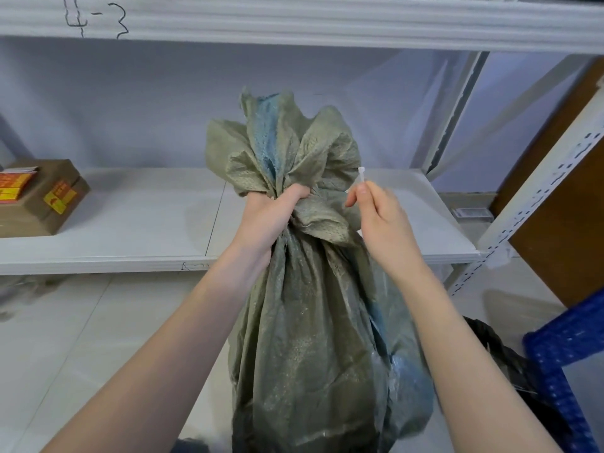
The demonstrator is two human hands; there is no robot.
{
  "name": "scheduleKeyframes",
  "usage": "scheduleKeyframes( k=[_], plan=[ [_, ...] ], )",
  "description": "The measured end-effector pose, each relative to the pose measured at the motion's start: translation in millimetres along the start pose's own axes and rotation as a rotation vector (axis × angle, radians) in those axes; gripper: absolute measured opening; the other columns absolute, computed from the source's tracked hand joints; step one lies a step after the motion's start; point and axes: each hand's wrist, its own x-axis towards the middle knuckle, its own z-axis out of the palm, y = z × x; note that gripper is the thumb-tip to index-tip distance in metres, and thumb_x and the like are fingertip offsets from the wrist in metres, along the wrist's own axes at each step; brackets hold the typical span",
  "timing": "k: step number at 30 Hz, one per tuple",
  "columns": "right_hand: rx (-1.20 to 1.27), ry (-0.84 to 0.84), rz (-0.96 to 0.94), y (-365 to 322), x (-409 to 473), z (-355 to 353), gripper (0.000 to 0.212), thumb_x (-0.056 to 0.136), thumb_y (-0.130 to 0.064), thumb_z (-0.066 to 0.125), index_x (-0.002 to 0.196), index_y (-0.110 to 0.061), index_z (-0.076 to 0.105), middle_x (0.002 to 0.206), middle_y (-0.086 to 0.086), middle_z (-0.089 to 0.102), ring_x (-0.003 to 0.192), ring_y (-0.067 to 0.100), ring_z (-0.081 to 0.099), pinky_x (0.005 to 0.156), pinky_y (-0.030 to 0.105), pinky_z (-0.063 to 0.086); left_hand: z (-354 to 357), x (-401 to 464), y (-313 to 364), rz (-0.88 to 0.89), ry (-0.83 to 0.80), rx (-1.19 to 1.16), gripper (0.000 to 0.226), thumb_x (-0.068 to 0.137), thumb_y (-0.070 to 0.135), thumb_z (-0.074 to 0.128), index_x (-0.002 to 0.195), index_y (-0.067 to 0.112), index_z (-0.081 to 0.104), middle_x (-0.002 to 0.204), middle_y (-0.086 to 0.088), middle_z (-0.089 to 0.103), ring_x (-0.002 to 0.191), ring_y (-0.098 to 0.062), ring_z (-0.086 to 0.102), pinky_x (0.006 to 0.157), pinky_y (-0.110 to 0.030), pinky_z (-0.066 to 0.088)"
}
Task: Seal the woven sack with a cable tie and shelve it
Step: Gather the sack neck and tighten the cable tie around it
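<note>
Standing at centre frame before the shelf [130, 210], the woven sack [313, 322] is gripped at its gathered neck by the left hand [271, 220], while a white cable tie [362, 175] is pinched by the right hand [382, 217] at three o'clock; sealing is judged under way, looping round the neck being called for next.

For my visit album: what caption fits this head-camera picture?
Left hand grips the sack by its bunched neck while the right hand pinches a cable tie beside it, before a shelf.
</note>
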Motion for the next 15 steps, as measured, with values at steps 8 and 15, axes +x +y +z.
scheduleKeyframes(
  k=[8, 15],
  plan=[
    [-0.062, 0.232, -0.075, -13, -4, -12, 0.031, 0.101, -0.025, 0.032, 0.093, -0.012, 0.06, 0.086, 0.005, 0.043, 0.069, -0.004, 0.042, 0.065, 0.005, 0.031, 5, -4, -2, 0.127, 0.004, 0.21, 0.028, 0.087, 0.016, 0.05, 0.061, 0.015, 0.039, 0.051, 0.01, 0.042, 0.049, -0.002, 0.04, 0.051, -0.017, 0.035],
    [-0.043, 0.47, -0.138, -17, -3, -23, 0.035, 0.101, -0.024, 0.031, 0.1, -0.009, 0.062, 0.089, 0.005, 0.043, 0.068, 0.014, 0.046, 0.073, 0.021, 0.045, 2, -5, 4, -0.069, -0.047, 0.013, 0.011, 0.077, 0.0, 0.054, 0.078, 0.008, 0.046, 0.065, -0.005, 0.045, 0.054, -0.012, 0.045, 0.045, -0.018, 0.034]
  ],
)
